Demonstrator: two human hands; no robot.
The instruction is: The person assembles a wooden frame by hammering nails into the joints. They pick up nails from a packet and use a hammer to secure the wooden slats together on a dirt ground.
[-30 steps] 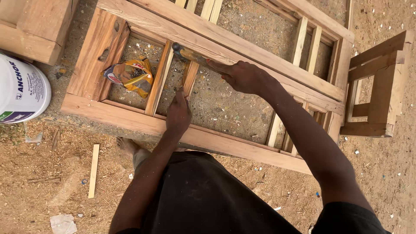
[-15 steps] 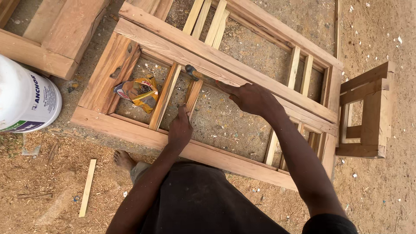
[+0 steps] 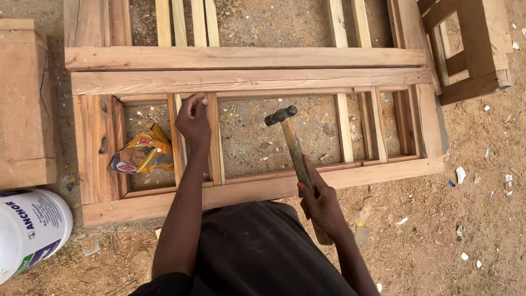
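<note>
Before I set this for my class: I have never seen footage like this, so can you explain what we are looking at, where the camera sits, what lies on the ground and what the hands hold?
The one picture comes from a camera worn on a person's head, looking down at their own two bare hands. No machine is involved. A wooden frame with thin upright slats lies flat on sandy ground. The left hand rests its fingertips at the top of a slat. The right hand grips the wooden handle of a hammer, whose metal head is over the frame's opening. Inside the frame lies a crumpled yellow bag. A white tub stands at lower left, and a wooden stool at upper right.
</note>
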